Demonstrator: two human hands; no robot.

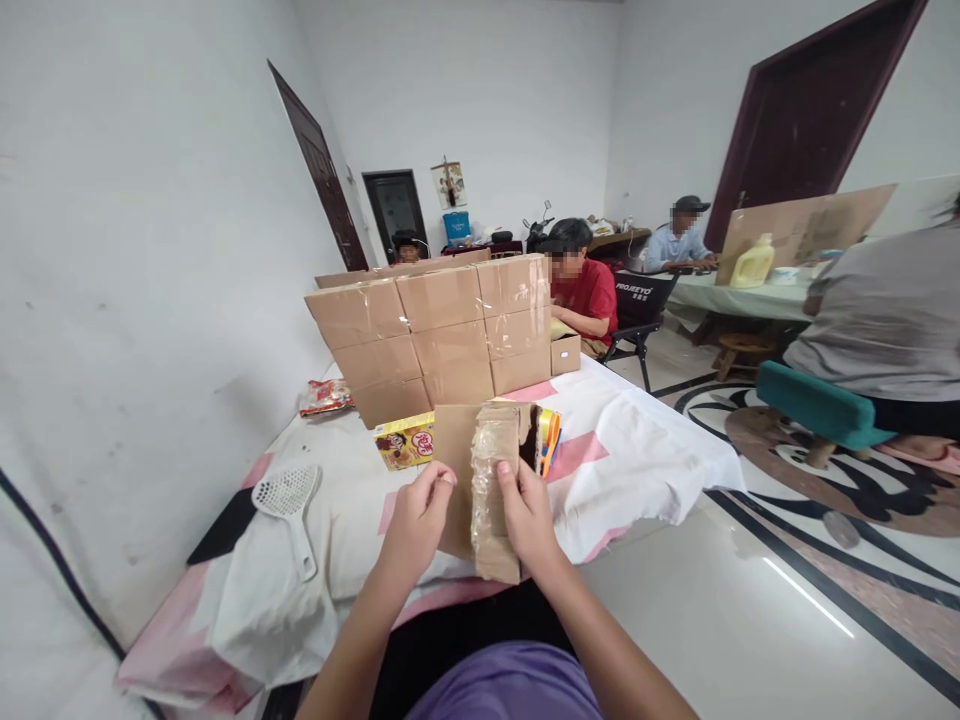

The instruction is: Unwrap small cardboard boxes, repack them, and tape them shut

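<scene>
My right hand (528, 505) grips a small brown cardboard box (495, 500) at its right side, thumb pressed on the face covered with wrinkled clear tape. The box stands tilted at the table's near edge, with a flat cardboard flap (454, 440) spreading to the left. Beside that flap, my left hand (421, 510) is closed in a pinch; what its fingertips hold, if anything, cannot be made out. Behind the flap is a yellow printed packet box (405, 441). An orange-edged item (551, 440), partly hidden, shows behind the box's right side.
A wall of taped cardboard boxes (450, 340) stands across the table (622, 450). A white slotted skimmer (289, 500) and a red snack bag (326, 397) lie to the left. Beyond the boxes sits a person in red (596, 300); others sit at the right.
</scene>
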